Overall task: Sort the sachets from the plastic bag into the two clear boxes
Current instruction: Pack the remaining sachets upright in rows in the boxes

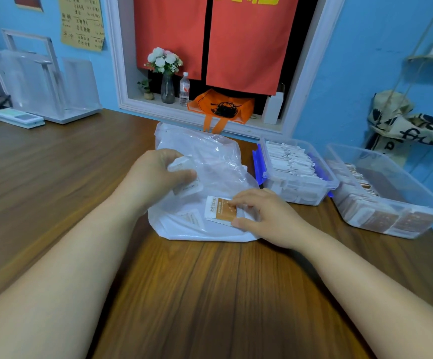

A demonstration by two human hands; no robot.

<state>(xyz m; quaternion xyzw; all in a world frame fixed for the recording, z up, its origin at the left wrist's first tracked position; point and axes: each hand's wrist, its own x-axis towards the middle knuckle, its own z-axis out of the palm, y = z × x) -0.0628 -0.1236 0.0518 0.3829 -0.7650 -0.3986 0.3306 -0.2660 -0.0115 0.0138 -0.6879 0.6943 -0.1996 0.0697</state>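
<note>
While the left hand (pixel 156 172) gripped the plastic bag (pixel 210 156) at its left side, fingers curled on the film, the right hand (pixel 267 216) pinched an orange & white sachet (pixel 220 209) at the bag's near-right corner. Box w/ white sachets (pixel 295 181) sat just right of the bag, box w/ brown sachets (pixel 391 224) farther right.

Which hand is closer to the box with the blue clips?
Right. The right hand is just left of the box, pinching a sachet; the left hand grips the bag farther left.
</note>
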